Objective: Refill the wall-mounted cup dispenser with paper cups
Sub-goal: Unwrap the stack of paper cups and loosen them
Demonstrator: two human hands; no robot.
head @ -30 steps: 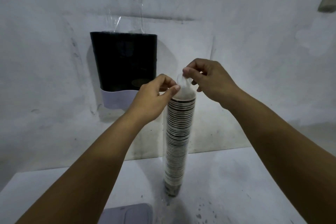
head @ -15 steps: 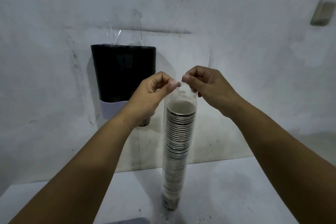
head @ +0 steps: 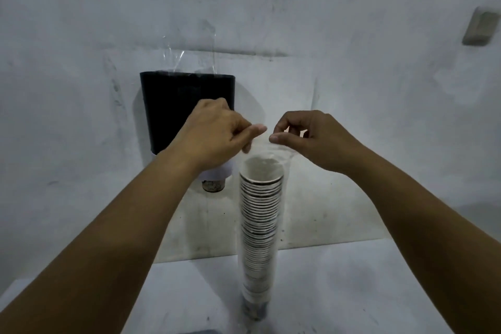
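Left hand (head: 217,133) and right hand (head: 311,138): fingers pinched on the clear plastic sleeve (head: 273,148), mouth pulled apart. Below, stack of paper cups (head: 259,225) upright on the worktop (head: 352,285). Black wall dispenser (head: 173,108) behind left hand.

We see our left hand (head: 217,130) and right hand (head: 311,135) bare, with no rings, watch or gloves, and both forearms uncovered, no sleeve reaching into view.
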